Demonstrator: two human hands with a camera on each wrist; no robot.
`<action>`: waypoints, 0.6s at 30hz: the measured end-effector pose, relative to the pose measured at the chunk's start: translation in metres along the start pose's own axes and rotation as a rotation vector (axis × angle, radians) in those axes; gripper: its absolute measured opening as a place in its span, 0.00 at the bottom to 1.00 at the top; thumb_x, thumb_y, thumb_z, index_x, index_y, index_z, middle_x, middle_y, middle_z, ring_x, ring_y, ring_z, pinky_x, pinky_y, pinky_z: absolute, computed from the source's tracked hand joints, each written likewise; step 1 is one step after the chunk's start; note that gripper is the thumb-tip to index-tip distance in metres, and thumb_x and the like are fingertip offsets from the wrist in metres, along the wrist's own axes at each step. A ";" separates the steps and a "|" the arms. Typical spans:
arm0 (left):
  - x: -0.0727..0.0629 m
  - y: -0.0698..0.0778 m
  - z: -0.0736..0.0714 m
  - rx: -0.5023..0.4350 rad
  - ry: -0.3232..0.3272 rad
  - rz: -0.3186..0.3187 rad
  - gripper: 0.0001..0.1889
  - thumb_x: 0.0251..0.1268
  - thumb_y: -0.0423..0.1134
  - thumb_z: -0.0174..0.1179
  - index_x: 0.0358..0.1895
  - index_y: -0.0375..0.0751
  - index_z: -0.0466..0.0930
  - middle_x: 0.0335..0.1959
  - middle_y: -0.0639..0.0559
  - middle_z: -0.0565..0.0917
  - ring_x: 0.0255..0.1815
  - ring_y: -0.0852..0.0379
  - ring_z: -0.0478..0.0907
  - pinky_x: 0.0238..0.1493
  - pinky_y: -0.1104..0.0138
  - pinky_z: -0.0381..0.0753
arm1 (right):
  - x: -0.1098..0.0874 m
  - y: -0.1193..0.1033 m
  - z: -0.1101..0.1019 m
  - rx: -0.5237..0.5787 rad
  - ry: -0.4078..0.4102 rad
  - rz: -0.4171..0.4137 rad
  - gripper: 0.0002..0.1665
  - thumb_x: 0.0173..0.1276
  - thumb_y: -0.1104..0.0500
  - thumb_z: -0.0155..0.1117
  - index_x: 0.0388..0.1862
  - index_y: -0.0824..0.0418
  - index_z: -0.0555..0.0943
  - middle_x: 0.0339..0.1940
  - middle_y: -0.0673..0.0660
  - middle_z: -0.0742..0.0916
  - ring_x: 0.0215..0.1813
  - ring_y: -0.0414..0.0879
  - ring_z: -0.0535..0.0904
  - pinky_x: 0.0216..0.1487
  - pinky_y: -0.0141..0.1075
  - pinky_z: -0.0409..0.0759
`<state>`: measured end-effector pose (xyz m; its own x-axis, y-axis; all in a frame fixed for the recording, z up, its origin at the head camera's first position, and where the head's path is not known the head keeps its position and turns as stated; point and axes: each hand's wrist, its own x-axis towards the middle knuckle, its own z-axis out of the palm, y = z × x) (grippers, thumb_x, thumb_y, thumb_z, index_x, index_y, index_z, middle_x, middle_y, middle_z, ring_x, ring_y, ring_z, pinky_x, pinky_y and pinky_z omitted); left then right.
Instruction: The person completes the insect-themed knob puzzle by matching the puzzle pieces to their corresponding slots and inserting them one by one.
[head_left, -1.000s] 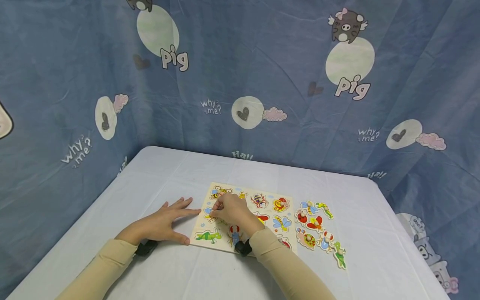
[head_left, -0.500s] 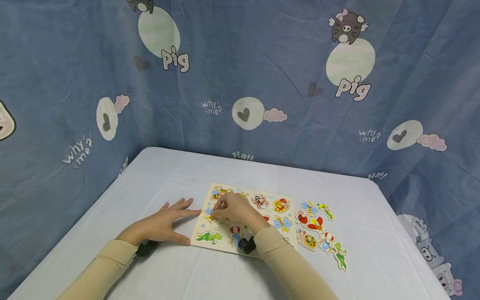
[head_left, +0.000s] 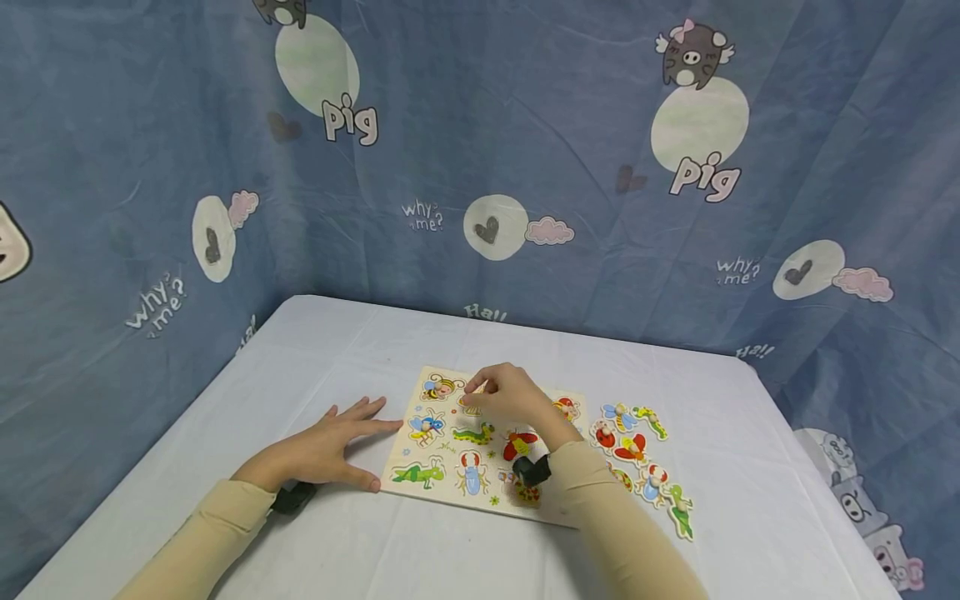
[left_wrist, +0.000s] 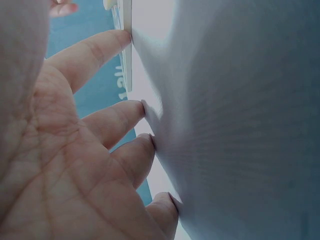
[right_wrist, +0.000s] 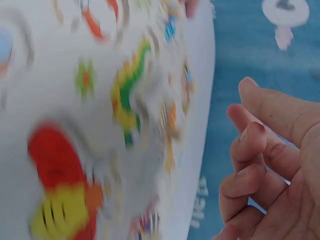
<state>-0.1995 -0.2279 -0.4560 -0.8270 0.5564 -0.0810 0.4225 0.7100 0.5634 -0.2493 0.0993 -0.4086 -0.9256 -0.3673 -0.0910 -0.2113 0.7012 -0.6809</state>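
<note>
A pale puzzle board [head_left: 442, 493] printed with colourful insects lies on the white table. My left hand [head_left: 322, 446] rests on the table at the board's left side, fingers spread. In the left wrist view, one fingertip of the left hand [left_wrist: 65, 145] touches the board's edge. My right hand [head_left: 510, 396] hovers over the board's upper middle, its fingers loosely bent. The right wrist view shows nothing between the fingers of the right hand [right_wrist: 272, 160]. A blue-winged insect piece [head_left: 426, 427] lies at the board's left, below a bee piece [head_left: 440, 387]. My right forearm hides part of the board.
To the board's right lie several loose knobbed pieces, among them a ladybug [head_left: 603, 434], a red-winged insect [head_left: 632, 448], a caterpillar [head_left: 651, 422], a beetle [head_left: 652, 483] and a grasshopper [head_left: 679, 510]. A blue patterned curtain [head_left: 420, 150] hangs behind the table [head_left: 337, 550].
My right hand has left the blue-winged insect piece at the board's left and moved up and to the right. That piece now shows fully. The left hand has stayed put.
</note>
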 end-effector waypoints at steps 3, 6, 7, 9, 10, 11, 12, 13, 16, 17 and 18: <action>0.000 0.001 0.000 0.001 0.003 -0.002 0.49 0.49 0.62 0.83 0.78 0.55 0.75 0.88 0.33 0.56 0.89 0.25 0.45 0.79 0.21 0.36 | -0.004 0.010 -0.016 -0.004 0.044 -0.002 0.10 0.75 0.52 0.73 0.49 0.55 0.91 0.23 0.52 0.79 0.24 0.43 0.67 0.26 0.33 0.67; -0.001 0.001 0.000 0.003 0.002 0.006 0.49 0.50 0.62 0.83 0.78 0.54 0.75 0.88 0.32 0.56 0.88 0.24 0.45 0.79 0.20 0.37 | -0.009 0.021 -0.032 -0.011 0.082 -0.008 0.12 0.76 0.52 0.72 0.50 0.56 0.91 0.26 0.56 0.83 0.25 0.43 0.68 0.28 0.34 0.68; -0.001 0.001 0.000 -0.001 0.001 0.005 0.50 0.50 0.62 0.83 0.79 0.54 0.75 0.88 0.32 0.56 0.89 0.24 0.45 0.79 0.20 0.36 | -0.011 0.026 -0.037 -0.012 0.093 -0.008 0.12 0.77 0.51 0.72 0.51 0.56 0.91 0.28 0.58 0.84 0.25 0.43 0.67 0.28 0.34 0.68; -0.002 0.001 0.000 -0.007 -0.003 0.003 0.50 0.50 0.62 0.82 0.79 0.53 0.75 0.88 0.32 0.56 0.89 0.25 0.44 0.79 0.21 0.36 | -0.015 0.035 -0.047 0.001 0.107 0.001 0.12 0.77 0.52 0.71 0.52 0.57 0.91 0.31 0.62 0.86 0.23 0.43 0.66 0.26 0.34 0.67; -0.002 0.002 0.000 -0.009 -0.006 0.003 0.50 0.50 0.62 0.82 0.79 0.54 0.75 0.88 0.32 0.56 0.89 0.25 0.44 0.79 0.21 0.36 | -0.017 0.039 -0.052 0.001 0.115 0.002 0.13 0.77 0.52 0.70 0.52 0.57 0.91 0.32 0.63 0.86 0.23 0.43 0.65 0.26 0.34 0.67; -0.002 0.002 0.000 -0.003 -0.005 0.008 0.50 0.50 0.62 0.82 0.79 0.53 0.75 0.88 0.32 0.56 0.88 0.24 0.45 0.78 0.20 0.37 | -0.019 0.044 -0.057 0.006 0.125 0.009 0.13 0.78 0.52 0.70 0.52 0.58 0.91 0.32 0.64 0.85 0.23 0.43 0.65 0.26 0.34 0.67; -0.002 0.002 0.000 -0.009 -0.006 0.003 0.50 0.50 0.62 0.82 0.79 0.53 0.75 0.88 0.32 0.56 0.89 0.25 0.44 0.79 0.20 0.36 | -0.022 0.048 -0.061 0.011 0.134 0.015 0.13 0.78 0.52 0.70 0.52 0.58 0.90 0.32 0.64 0.85 0.23 0.43 0.65 0.26 0.34 0.67; -0.002 0.001 0.000 -0.014 -0.006 0.000 0.50 0.50 0.62 0.82 0.79 0.53 0.75 0.88 0.33 0.55 0.89 0.25 0.44 0.79 0.21 0.35 | -0.024 0.053 -0.066 0.013 0.143 0.021 0.14 0.78 0.52 0.70 0.53 0.59 0.90 0.32 0.64 0.85 0.23 0.43 0.66 0.26 0.34 0.68; -0.002 0.001 -0.001 -0.009 -0.005 0.003 0.50 0.50 0.62 0.82 0.79 0.54 0.75 0.88 0.33 0.56 0.89 0.25 0.44 0.79 0.21 0.36 | -0.030 0.066 -0.077 -0.003 0.178 0.043 0.15 0.78 0.52 0.70 0.54 0.60 0.90 0.31 0.61 0.84 0.29 0.44 0.69 0.31 0.35 0.69; -0.002 0.001 -0.001 -0.007 -0.004 0.005 0.50 0.50 0.62 0.82 0.79 0.54 0.75 0.88 0.33 0.56 0.89 0.25 0.45 0.79 0.20 0.36 | -0.033 0.071 -0.081 -0.005 0.189 0.053 0.15 0.78 0.52 0.70 0.54 0.61 0.90 0.31 0.61 0.84 0.30 0.45 0.70 0.33 0.36 0.70; -0.002 0.001 0.000 -0.011 -0.005 0.000 0.50 0.50 0.62 0.82 0.79 0.54 0.75 0.88 0.33 0.56 0.89 0.26 0.44 0.79 0.21 0.35 | -0.036 0.076 -0.084 -0.010 0.197 0.057 0.16 0.78 0.52 0.69 0.54 0.61 0.89 0.32 0.62 0.85 0.31 0.45 0.70 0.34 0.36 0.70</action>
<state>-0.1978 -0.2285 -0.4549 -0.8252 0.5584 -0.0849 0.4183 0.7051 0.5725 -0.2587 0.2169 -0.3959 -0.9794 -0.2014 0.0154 -0.1594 0.7235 -0.6716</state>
